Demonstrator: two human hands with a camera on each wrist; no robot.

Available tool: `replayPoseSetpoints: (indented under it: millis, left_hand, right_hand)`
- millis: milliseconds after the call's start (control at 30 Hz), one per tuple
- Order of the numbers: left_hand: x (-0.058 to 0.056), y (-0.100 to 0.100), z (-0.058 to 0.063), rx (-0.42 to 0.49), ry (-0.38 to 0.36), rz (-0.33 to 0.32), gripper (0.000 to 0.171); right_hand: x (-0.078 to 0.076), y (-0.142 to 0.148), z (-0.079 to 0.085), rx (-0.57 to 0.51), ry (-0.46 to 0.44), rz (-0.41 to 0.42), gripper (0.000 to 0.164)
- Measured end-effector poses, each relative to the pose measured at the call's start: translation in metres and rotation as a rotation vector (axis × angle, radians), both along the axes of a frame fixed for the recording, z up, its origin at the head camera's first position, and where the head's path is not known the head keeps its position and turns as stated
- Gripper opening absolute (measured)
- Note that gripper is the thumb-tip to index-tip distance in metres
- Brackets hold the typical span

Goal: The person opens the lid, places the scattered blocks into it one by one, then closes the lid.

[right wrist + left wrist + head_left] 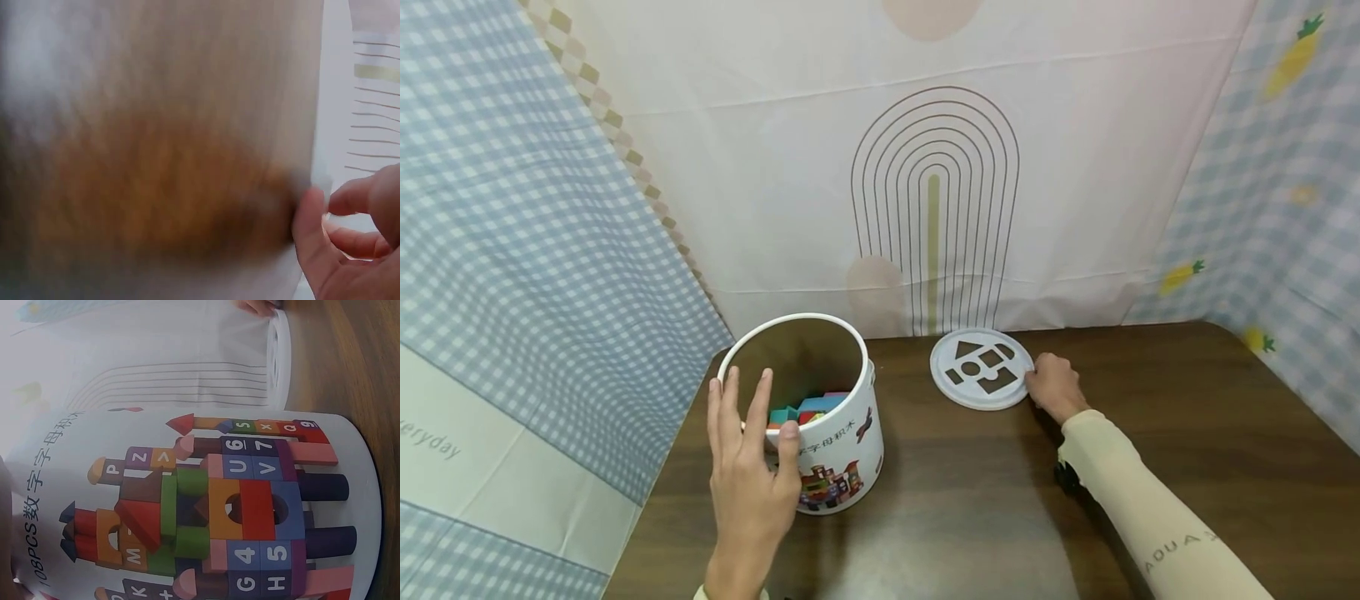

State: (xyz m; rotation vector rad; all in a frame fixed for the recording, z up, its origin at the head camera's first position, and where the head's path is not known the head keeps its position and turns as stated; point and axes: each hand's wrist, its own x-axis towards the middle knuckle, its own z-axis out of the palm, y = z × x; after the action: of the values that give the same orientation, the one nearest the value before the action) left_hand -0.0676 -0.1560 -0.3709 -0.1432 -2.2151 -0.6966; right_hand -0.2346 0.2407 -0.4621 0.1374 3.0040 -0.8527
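A white bucket (859, 462) with a printed picture of a block castle stands upright on the left of the table, its top uncovered. Colourful blocks (822, 405) lie low inside it. My left hand (752, 467) is at the bucket's near rim, fingers nearly straight and spread, thumb tip at the rim. Close up in the left wrist view is the bucket's printed wall (369, 506). My right hand (1056, 385) pinches the right edge of a round white lid (964, 393) with shape cut-outs. The thumb and bent fingers (309, 231) show at that edge in the right wrist view.
The brown wooden table (955, 500) reaches back to a white cloth (760, 192) with an arch pattern. Blue checked cloth (497, 208) hangs on the left, and more checked cloth (1262, 217) with pineapples on the right.
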Motion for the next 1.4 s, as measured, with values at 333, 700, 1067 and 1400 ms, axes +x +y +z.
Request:
replayPoseSetpoints:
  millis: [333,700,1067,1400]
  left_hand:
    - [-0.002,0.002,0.0,0.038,0.036,0.004,0.058]
    - [-0.006,0.0,-0.012,0.256,0.005,-0.008,0.087]
    - [-0.01,-0.004,-0.023,0.472,-0.008,-0.091,0.103]
    - [-0.008,-0.008,-0.022,0.46,-0.01,-0.131,0.101]
  right_hand:
    - [0.01,0.003,0.001,-0.262,-0.044,-0.067,0.036]
    - [0.037,0.007,0.037,-1.378,-0.375,0.082,0.023]
    - [0.076,-0.065,0.143,-1.077,-0.054,0.471,0.043]
    - [0.106,-0.15,0.194,-0.473,0.446,0.878,0.025]
